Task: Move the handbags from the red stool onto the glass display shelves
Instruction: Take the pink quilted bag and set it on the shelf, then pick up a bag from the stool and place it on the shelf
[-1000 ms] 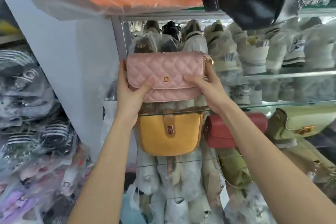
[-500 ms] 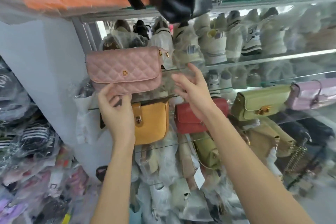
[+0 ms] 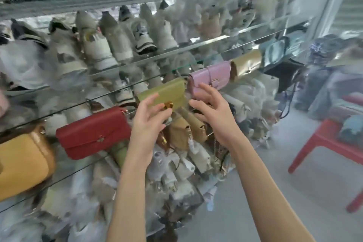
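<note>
A row of handbags stands on one glass shelf [image 3: 64, 111]: a yellow bag [image 3: 23, 161] at far left, a red bag [image 3: 92, 133], a green bag [image 3: 167, 92], a lilac bag [image 3: 212, 76] and a gold bag [image 3: 247, 64]. My left hand [image 3: 149, 120] hovers in front of the green bag, fingers relaxed and holding nothing. My right hand [image 3: 214, 110] is beside it, below the lilac bag, fingers loosely spread and empty. The red stool [image 3: 324, 139] stands at the right with more bags [image 3: 351, 129] piled on it.
Upper glass shelves hold wrapped shoes [image 3: 117, 43]. Plastic-wrapped bags and packages [image 3: 176, 163] crowd the floor under the shelves. A person in dark patterned clothes [image 3: 322, 76] crouches behind the stool. Grey floor [image 3: 275, 192] lies between me and the stool.
Both hands let go of the pink quilted bag, which stayed on the shelf and is now out of view. The view swung right; my hands now hang empty before the green and lilac bags.
</note>
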Demonstrator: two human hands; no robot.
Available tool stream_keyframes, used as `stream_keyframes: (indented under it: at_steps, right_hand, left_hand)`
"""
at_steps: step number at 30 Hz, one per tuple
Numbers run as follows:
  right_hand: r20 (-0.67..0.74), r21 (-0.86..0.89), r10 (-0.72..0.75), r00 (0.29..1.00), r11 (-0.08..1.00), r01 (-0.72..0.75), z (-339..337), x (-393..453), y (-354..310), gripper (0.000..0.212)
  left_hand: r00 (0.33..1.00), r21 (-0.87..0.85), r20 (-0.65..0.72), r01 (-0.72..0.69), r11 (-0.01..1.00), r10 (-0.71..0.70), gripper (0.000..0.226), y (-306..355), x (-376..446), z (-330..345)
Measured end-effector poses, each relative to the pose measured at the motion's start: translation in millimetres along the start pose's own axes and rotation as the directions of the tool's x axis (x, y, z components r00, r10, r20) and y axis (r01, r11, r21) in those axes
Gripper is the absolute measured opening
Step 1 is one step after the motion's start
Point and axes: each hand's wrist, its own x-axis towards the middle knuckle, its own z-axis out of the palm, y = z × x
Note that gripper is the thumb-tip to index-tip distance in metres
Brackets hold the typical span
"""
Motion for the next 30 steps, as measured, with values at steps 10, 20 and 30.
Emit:
stream_keyframes:
  at_steps: [10,20,30]
  right_hand:
    - [-0.378,-0.032,0.086,0.922,0.994,-0.106,-242,-16,22,0.05]
    - [-0.634,-0.103,0.088,0.768,0.975,-0.196,-431,16,56,0.074]
    - [-0.852,-0.046,0.081,0.517,0.973,-0.227,-602,75,65,0.098]
  left_hand:
    - [0.88,0.031,0.465,0.096,0.995,-0.099,0.055,-76,26,237]
    - [0.665,0.055,0.738,0.113,0.992,-0.116,0.055,-146,97,466]
    - [0.437,0.12,0.883,0.14,0.983,-0.171,0.037,-178,145,701]
